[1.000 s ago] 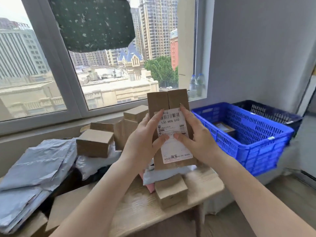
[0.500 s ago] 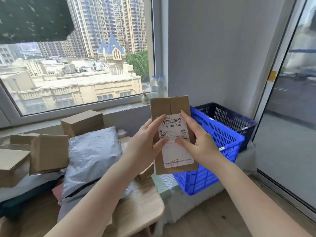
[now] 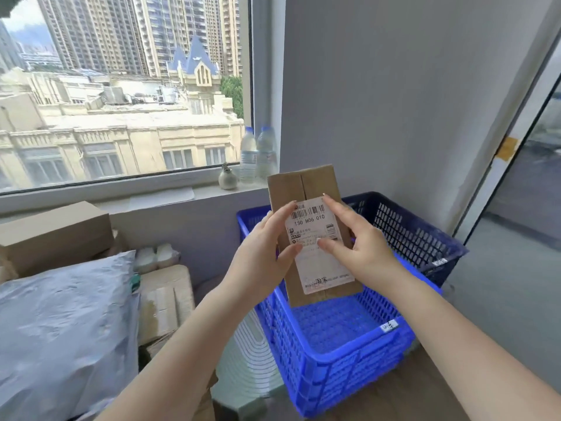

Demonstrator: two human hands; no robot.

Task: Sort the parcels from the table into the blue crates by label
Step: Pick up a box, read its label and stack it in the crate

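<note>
Both hands, the left hand (image 3: 261,250) and the right hand (image 3: 361,247), grip the upright cardboard parcel (image 3: 306,189) by its sides above the bright blue crate (image 3: 349,360); its white label (image 3: 315,256) faces the camera.

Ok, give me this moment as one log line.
step: sorting | held: cardboard parcel, both hands, left hand, right hand | label: faces camera | position: over bright blue crate | released: no
</note>
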